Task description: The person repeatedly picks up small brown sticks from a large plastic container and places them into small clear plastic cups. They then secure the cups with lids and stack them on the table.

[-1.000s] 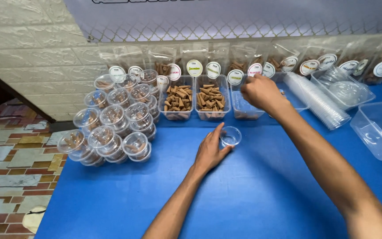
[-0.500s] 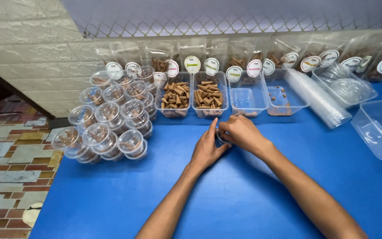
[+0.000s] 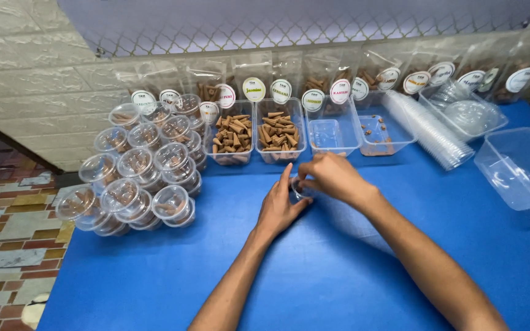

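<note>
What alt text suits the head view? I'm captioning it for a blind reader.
Two hands, left hand and right hand, meet over a small clear cup on a blue table. Behind stand trays of brown cones; stacked lidded cups sit at left.

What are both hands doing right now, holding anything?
Left hand: open, fingers straight, steadying the small clear cup on the blue table.
Right hand: curled over the cup's top; whether it grips anything cannot be told.

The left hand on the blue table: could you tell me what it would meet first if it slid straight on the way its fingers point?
Probably the clear tub of brown cones, past the small cup; depth is uncertain.
</note>
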